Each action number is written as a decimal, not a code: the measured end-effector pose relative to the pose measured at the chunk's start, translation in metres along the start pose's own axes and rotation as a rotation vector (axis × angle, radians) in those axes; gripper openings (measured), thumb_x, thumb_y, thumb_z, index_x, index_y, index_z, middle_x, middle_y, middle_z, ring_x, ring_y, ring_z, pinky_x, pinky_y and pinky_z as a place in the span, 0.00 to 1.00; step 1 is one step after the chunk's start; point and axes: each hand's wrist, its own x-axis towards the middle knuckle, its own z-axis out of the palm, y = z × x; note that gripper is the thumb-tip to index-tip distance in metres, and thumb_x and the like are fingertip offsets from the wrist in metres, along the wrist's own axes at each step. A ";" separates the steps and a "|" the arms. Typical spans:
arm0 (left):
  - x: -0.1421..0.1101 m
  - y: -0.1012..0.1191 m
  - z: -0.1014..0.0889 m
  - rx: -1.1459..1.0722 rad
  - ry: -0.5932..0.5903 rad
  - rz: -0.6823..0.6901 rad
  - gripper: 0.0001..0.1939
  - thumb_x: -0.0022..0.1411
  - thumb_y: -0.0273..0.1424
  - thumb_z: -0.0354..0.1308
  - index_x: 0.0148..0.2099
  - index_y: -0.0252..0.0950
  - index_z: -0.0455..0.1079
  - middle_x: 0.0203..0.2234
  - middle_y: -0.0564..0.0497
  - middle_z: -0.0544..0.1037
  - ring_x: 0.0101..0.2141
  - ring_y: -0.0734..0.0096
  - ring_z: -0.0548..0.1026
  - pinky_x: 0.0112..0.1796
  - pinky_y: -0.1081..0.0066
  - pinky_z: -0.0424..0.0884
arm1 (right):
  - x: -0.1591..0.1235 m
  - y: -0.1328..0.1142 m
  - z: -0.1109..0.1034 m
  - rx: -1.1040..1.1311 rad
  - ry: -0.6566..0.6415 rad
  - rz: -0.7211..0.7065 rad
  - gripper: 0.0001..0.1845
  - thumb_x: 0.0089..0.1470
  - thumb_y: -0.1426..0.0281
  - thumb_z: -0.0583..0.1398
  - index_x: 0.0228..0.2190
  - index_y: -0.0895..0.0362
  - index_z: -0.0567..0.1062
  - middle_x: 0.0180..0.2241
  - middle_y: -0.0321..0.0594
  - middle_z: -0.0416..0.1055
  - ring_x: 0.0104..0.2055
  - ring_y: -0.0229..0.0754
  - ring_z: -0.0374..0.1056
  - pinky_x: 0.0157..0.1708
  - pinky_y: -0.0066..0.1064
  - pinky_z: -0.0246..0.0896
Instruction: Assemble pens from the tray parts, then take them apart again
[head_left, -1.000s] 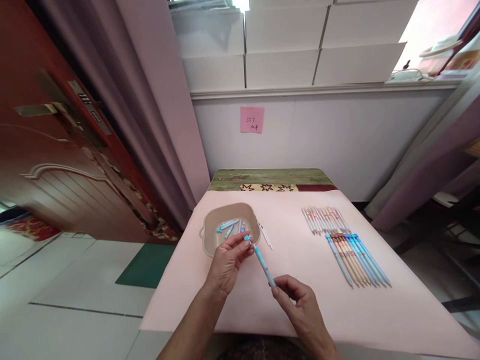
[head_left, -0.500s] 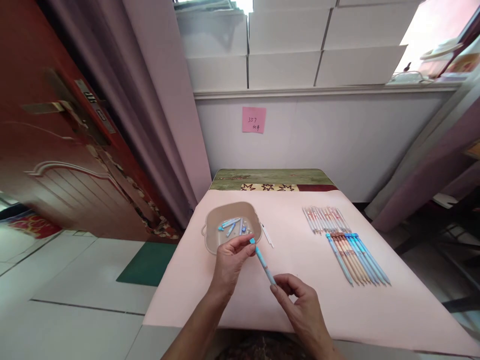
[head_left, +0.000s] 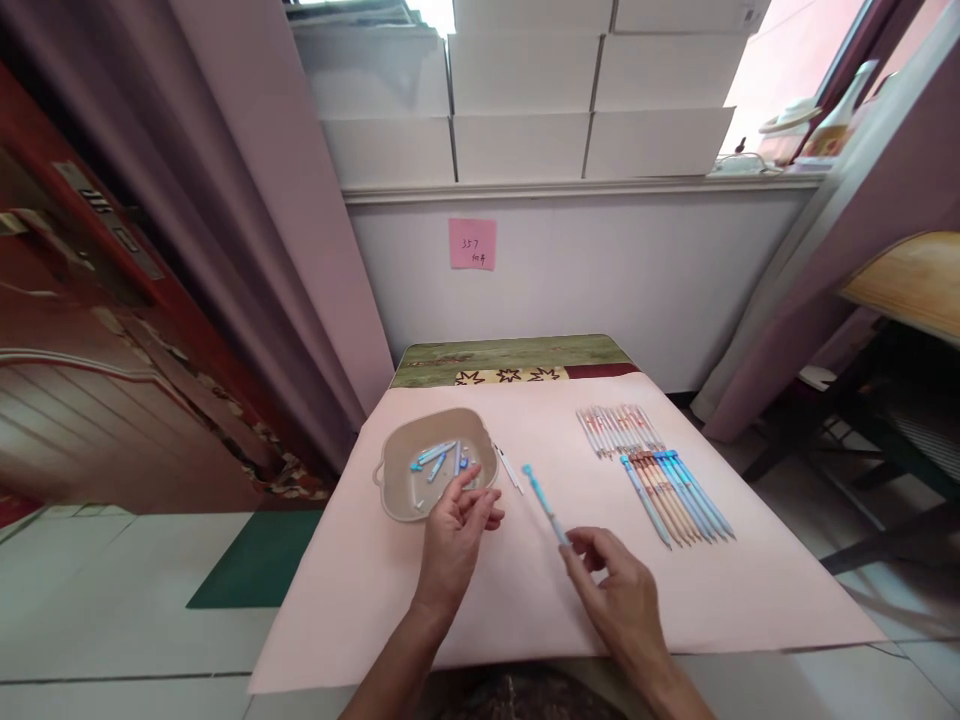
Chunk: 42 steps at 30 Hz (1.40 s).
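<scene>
My right hand (head_left: 619, 590) pinches the lower end of a light-blue pen (head_left: 546, 505). The pen slants up and left over the table, its brighter blue top pointing away from me. Beside the basin's near right edge is my left hand (head_left: 457, 530), palm turned inward with the fingers parted and nothing visible in them. Inside the beige basin (head_left: 397, 505) lie several blue pen parts (head_left: 437, 455) and small pieces. Right of the basin rest thin white refills (head_left: 510, 470). A row of blue and brown pens (head_left: 675, 500) lies at the right, side by side.
Behind that row is another row of pale pens (head_left: 619, 430) with reddish prints. All of it lies on a pink sheet (head_left: 525, 610) covering a table. A pink note (head_left: 472, 244) hangs on the wall ahead. A purple curtain and red door stand at the left.
My left hand has let go of the pen's top and drawn slightly away from it. My right hand has carried the pen a little to the right. The view has turned rightward.
</scene>
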 end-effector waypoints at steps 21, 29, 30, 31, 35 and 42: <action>-0.015 -0.032 -0.003 0.062 -0.068 -0.194 0.17 0.49 0.42 0.63 0.36 0.34 0.73 0.26 0.48 0.78 0.24 0.71 0.73 0.27 0.71 0.70 | 0.052 0.087 -0.042 -0.715 -0.028 0.368 0.15 0.58 0.61 0.51 0.39 0.52 0.75 0.41 0.42 0.75 0.38 0.48 0.71 0.26 0.31 0.52; -0.016 -0.042 -0.020 0.055 -0.023 -0.232 0.18 0.49 0.42 0.63 0.37 0.34 0.72 0.26 0.48 0.78 0.23 0.72 0.72 0.26 0.72 0.68 | 0.050 0.090 -0.042 -0.748 0.034 0.363 0.16 0.59 0.59 0.51 0.41 0.50 0.74 0.44 0.40 0.74 0.38 0.48 0.71 0.26 0.32 0.53; -0.016 -0.043 -0.023 0.056 -0.009 -0.237 0.18 0.50 0.42 0.63 0.37 0.34 0.72 0.26 0.48 0.78 0.23 0.73 0.72 0.25 0.73 0.68 | 0.051 0.087 -0.041 -0.733 0.053 0.354 0.16 0.58 0.59 0.52 0.40 0.50 0.75 0.44 0.40 0.74 0.37 0.48 0.71 0.26 0.32 0.53; -0.016 -0.043 -0.027 0.056 0.006 -0.241 0.17 0.50 0.42 0.63 0.37 0.34 0.72 0.27 0.48 0.78 0.23 0.73 0.72 0.25 0.73 0.67 | 0.052 0.083 -0.040 -0.705 0.072 0.342 0.15 0.58 0.58 0.52 0.40 0.50 0.75 0.43 0.39 0.75 0.37 0.47 0.71 0.26 0.32 0.53; -0.015 -0.043 -0.037 0.057 0.057 -0.231 0.17 0.50 0.41 0.63 0.37 0.34 0.72 0.27 0.48 0.78 0.23 0.74 0.71 0.24 0.73 0.67 | 0.057 0.060 -0.023 -0.465 0.029 0.236 0.13 0.54 0.57 0.57 0.34 0.50 0.76 0.35 0.36 0.76 0.32 0.43 0.71 0.27 0.31 0.56; -0.016 -0.037 -0.048 0.069 0.034 -0.180 0.15 0.54 0.41 0.62 0.38 0.34 0.72 0.28 0.47 0.78 0.24 0.73 0.71 0.25 0.74 0.67 | 0.066 0.010 0.029 -0.224 -0.173 -0.043 0.14 0.56 0.58 0.56 0.27 0.52 0.76 0.27 0.36 0.74 0.25 0.39 0.67 0.26 0.29 0.55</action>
